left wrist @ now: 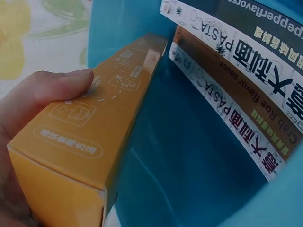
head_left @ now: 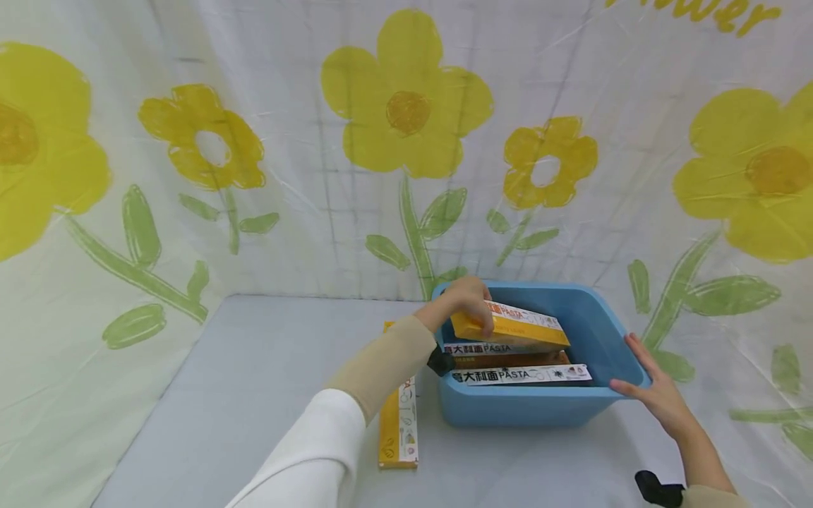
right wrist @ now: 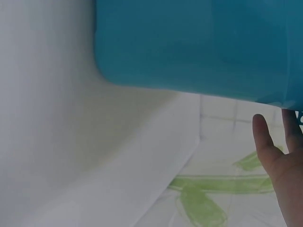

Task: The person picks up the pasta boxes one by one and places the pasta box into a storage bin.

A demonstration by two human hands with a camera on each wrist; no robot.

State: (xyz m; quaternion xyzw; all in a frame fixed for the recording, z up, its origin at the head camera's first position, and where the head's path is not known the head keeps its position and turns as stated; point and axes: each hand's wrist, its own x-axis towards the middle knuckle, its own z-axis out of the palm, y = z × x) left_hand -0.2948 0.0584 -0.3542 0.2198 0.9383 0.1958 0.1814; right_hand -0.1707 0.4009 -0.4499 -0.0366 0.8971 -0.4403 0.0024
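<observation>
My left hand (head_left: 468, 300) grips one end of a yellow pasta box (head_left: 524, 326), tilted inside the blue bin (head_left: 508, 410). In the left wrist view the thumb (left wrist: 71, 85) lies along the yellow box's printed face (left wrist: 94, 113). Two more pasta boxes stand on edge in the bin: a brown box (left wrist: 236, 90), labelled crab roe flavor, and a dark box (left wrist: 265, 28) with a white label strip. At the bin's front right corner, my right hand (head_left: 660, 395) rests against the rim with thumb and fingers spread; its fingers look straight in the right wrist view.
Another yellow pasta box (head_left: 399, 430) lies on the grey-white table (head_left: 267, 395) left of the bin, partly under my left arm. Behind the table hangs a white sheet (head_left: 286, 212) printed with yellow flowers. The bin stands near the table's back edge.
</observation>
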